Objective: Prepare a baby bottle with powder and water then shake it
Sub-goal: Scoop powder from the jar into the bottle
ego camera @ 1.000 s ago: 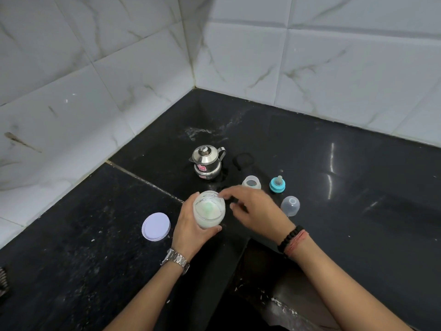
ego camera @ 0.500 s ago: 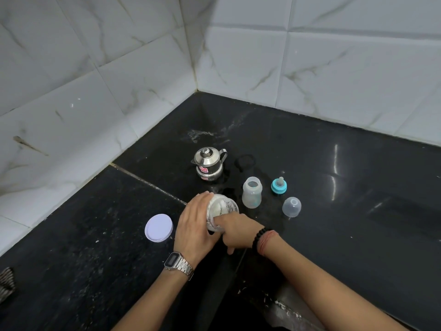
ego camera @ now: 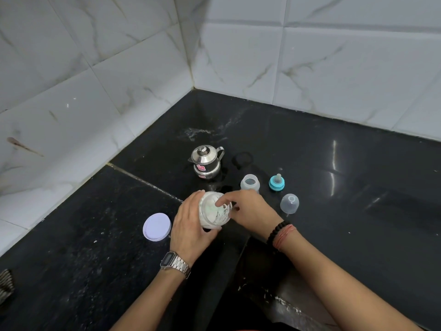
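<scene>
My left hand (ego camera: 188, 225) grips a clear powder jar (ego camera: 214, 215), tilted toward my right, with white powder inside. My right hand (ego camera: 250, 211) reaches into the jar's mouth with its fingers; what they hold inside is hidden. The open baby bottle (ego camera: 249, 183) stands just behind my right hand. Its blue teat ring (ego camera: 276, 182) and clear cap (ego camera: 289, 203) lie to the right of it. A small steel kettle (ego camera: 205, 161) stands behind the jar.
The jar's white lid (ego camera: 156, 226) lies flat on the black counter (ego camera: 358, 187) left of my left hand. Tiled walls meet in the corner behind. A water smear lies behind the kettle. The counter's front edge runs below my right wrist.
The jar was upright a second ago; my left hand has tilted it to the right. My right hand's fingers have gone from the rim into the jar's mouth.
</scene>
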